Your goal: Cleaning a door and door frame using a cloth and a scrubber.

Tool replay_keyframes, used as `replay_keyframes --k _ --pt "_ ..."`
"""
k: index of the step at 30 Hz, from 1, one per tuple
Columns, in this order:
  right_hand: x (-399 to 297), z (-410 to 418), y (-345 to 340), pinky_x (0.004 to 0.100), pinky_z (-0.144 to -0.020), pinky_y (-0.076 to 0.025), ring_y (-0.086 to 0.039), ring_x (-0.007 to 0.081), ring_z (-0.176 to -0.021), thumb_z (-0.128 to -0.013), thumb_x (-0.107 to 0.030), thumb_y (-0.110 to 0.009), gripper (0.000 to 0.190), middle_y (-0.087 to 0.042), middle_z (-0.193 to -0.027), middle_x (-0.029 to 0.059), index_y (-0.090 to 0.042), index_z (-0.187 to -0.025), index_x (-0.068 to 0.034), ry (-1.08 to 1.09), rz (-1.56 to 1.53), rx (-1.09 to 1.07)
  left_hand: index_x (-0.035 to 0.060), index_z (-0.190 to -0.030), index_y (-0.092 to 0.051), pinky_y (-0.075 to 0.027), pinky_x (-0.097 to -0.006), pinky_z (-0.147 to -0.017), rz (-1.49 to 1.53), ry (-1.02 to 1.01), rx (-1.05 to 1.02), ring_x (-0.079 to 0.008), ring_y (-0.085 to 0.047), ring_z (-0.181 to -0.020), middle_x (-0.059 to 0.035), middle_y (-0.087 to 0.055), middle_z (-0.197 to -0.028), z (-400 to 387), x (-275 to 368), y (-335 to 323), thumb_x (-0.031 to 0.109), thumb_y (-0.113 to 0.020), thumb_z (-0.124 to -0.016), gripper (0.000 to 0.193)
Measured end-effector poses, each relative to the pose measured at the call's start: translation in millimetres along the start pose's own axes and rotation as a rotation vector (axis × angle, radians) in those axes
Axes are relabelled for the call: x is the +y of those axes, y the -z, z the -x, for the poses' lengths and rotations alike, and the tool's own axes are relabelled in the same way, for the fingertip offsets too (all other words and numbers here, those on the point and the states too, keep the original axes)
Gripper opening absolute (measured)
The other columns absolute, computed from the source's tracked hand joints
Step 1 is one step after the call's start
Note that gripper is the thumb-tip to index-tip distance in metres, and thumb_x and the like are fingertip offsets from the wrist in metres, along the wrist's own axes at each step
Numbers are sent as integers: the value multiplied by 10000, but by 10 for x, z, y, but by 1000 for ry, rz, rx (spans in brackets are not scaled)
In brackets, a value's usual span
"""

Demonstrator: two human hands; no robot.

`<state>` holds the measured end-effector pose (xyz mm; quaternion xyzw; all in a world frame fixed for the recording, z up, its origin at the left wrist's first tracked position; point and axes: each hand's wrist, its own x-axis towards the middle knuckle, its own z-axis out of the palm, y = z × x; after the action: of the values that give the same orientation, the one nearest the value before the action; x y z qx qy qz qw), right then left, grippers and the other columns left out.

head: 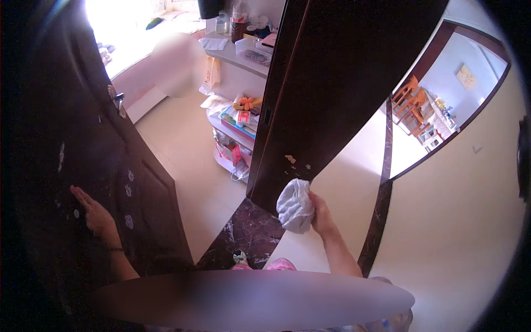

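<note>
A crumpled pale grey cloth [295, 206] is in my right hand [322, 216], held by its right edge in front of the foot of a dark brown door frame [276, 166]. Pale worn patches mark the frame just above the cloth. On the left, my left hand [98, 218] is against or close to a dark wooden door [149, 216], its fingers extended and holding nothing. That door stands ajar, with white marks on its face and a metal handle [118, 101] higher up.
Beyond the doorway are shelves [236, 56] with a bottle, boxes and small items, and a bed [141, 66]. A dark marble threshold [251, 232] crosses the floor near my feet. Orange-brown chairs [415, 101] and a table stand in a room at the right.
</note>
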<state>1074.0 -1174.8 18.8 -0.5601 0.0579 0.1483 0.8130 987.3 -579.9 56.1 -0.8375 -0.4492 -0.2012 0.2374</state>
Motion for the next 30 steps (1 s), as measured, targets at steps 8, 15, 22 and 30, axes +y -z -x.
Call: replay_keyframes --k 8,15,22,30 --pt "-750 -671 -239 298 -807 -508 -635 139 -878 -955 -426 -525 483 -653 -984 47 -582 -1196 -11 150 297 -89 24 -1522 -101 -496 -258 -431 15 -31 202 -154 -662 -610 7 -21 -1615 -143 -155 -387 -62 -455 -874 743" --pt "-1586 -723 -296 331 -894 -487 -594 172 -1042 -963 -213 -568 336 -635 -1174 90 -580 -1265 -66 714 965 58 109 -1516 -208 -582 -346 -623 157 124 236 -239 -688 -954 -8 -193 -1586 -244 15 -475 122 -468 -969 606" --pt "-3706 -932 -910 455 -1053 -345 -470 294 -1268 -926 -140 -564 421 -542 -1357 64 -540 -1346 -165 2047 1783 544 61 -966 -675 -569 -349 -744 2147 687 -591 -214 -656 -791 -113 -682 -1001 408 1292 -748 495 -596 -902 445" --pt "-1961 -1803 -547 574 -1119 -226 -332 353 -1390 -889 -138 -566 550 -392 -1479 167 -434 -1419 -68 1654 1976 185 -3 -1166 -558 -494 -489 -934 2600 1152 -1730 -295 -600 -1025 -198 -596 -1137 1522 2245 -184 94 -593 -847 335"
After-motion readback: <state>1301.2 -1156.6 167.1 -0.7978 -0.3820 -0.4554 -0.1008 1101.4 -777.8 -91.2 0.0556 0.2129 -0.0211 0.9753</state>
